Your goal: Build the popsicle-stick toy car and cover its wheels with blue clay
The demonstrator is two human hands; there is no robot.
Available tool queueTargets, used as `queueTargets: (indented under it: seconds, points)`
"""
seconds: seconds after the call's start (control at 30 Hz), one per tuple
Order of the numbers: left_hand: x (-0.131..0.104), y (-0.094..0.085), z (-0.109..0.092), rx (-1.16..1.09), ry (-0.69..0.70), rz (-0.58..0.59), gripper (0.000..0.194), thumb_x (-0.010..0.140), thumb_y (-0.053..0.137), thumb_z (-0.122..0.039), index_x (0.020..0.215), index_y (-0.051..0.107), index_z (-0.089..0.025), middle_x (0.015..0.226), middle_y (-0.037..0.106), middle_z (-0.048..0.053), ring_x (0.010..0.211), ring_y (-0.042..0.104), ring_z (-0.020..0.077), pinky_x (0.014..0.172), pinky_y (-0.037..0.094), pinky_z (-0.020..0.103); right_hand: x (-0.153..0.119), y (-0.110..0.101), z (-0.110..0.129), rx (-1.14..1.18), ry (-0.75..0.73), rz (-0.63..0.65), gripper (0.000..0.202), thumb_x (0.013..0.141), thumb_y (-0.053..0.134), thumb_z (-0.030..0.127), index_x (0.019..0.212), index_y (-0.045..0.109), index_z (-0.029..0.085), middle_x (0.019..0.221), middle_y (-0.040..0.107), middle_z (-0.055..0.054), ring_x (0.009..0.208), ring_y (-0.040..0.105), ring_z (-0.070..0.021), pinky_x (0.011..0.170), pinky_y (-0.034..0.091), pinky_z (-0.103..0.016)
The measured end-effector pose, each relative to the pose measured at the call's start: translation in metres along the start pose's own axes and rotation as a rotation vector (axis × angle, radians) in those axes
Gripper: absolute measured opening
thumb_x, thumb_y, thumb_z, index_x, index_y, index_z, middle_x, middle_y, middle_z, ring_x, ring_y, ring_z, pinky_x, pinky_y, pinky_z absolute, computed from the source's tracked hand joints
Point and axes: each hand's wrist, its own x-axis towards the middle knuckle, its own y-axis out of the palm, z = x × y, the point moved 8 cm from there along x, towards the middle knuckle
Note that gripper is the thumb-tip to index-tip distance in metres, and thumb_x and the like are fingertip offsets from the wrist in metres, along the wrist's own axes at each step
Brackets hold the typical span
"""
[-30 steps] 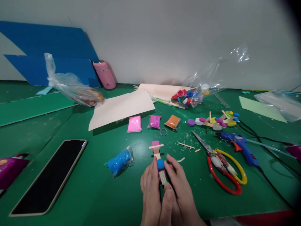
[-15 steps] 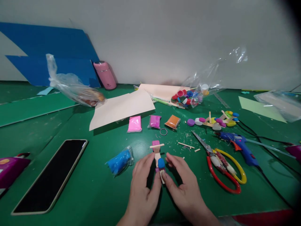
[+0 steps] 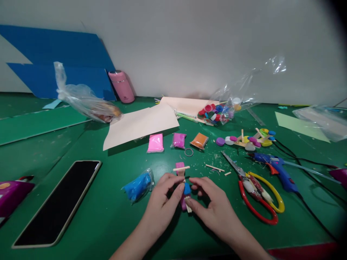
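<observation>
A small craft-stick model (image 3: 181, 172) lies on the green table between my hands. It has pink-purple clay under it, a short stick laid across its far end and a lump of blue clay (image 3: 187, 188) on top. My left hand (image 3: 164, 202) is closed on the model from the left, thumb and forefinger at the blue lump. On the other side, my right hand (image 3: 214, 204) curls round the near end, its thumb against the small wooden sticks there. The fingers partly cover the model's middle.
Scissors (image 3: 244, 207) and a blue glue gun (image 3: 284, 175) with its cord lie right. Wrapped blue clay (image 3: 138, 186) and a phone (image 3: 58, 204) are left. Beyond are clay packets (image 3: 155, 143), a stick-and-cap model (image 3: 246, 140), bagged bottle caps (image 3: 214, 112) and a pink flask (image 3: 121, 86).
My left hand has shifted up and inward, its thumb moving from the model's near end to the blue clay. My right thumb still rests near the end sticks. The model tilts slightly differently.
</observation>
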Motion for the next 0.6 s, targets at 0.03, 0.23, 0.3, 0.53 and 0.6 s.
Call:
queueTargets:
  seconds: [0.03,0.23,0.3,0.53,0.6]
  points:
    - [0.0015,0.0008,0.0009,-0.011,-0.011,0.007,0.022,0.082,0.047,-0.023,0.094,0.063,-0.016,0.087,0.056,0.006,0.084,0.056,0.0180,0.075,0.043,0.030,0.0003,0.0010,0.0002,0.005,0.007,0.006,0.031,0.073,0.059,0.018,0.102,0.055,0.024,0.089,0.056,-0.001,0.076,0.052,-0.0152,0.067,0.044,-0.027]
    - [0.0048,0.0066,0.0049,-0.060,-0.060,0.043,0.022,0.081,0.047,-0.025,0.088,0.066,-0.016,0.082,0.056,0.006,0.083,0.055,0.0191,0.075,0.042,0.031,0.0032,0.0019,0.0042,0.015,-0.005,0.013,0.024,0.073,0.057,0.016,0.096,0.058,0.024,0.086,0.057,-0.001,0.076,0.052,-0.0148,0.066,0.042,-0.026]
    - [0.0052,0.0068,0.0056,-0.075,-0.074,0.035,0.020,0.080,0.049,-0.024,0.086,0.066,-0.016,0.082,0.057,0.006,0.083,0.055,0.0191,0.076,0.041,0.031,0.0041,0.0016,0.0048,0.009,-0.011,0.011,0.023,0.073,0.057,0.017,0.095,0.058,0.023,0.085,0.057,-0.001,0.076,0.052,-0.0148,0.066,0.042,-0.025]
    - [0.0062,0.0056,0.0061,-0.127,-0.102,0.004,0.016,0.077,0.051,-0.025,0.078,0.065,-0.016,0.075,0.058,0.004,0.075,0.056,0.0168,0.070,0.042,0.027,0.0046,0.0014,0.0065,-0.026,-0.019,0.013,0.014,0.074,0.057,0.017,0.087,0.060,0.022,0.079,0.057,0.000,0.074,0.052,-0.0142,0.065,0.040,-0.025]
    - [0.0059,0.0063,0.0078,-0.159,-0.127,-0.005,0.015,0.076,0.052,-0.024,0.075,0.064,-0.015,0.074,0.058,0.003,0.073,0.056,0.0162,0.067,0.043,0.026,0.0045,0.0014,0.0066,-0.027,-0.017,0.017,0.013,0.075,0.056,0.017,0.086,0.060,0.022,0.078,0.057,0.000,0.074,0.052,-0.0140,0.065,0.040,-0.025]
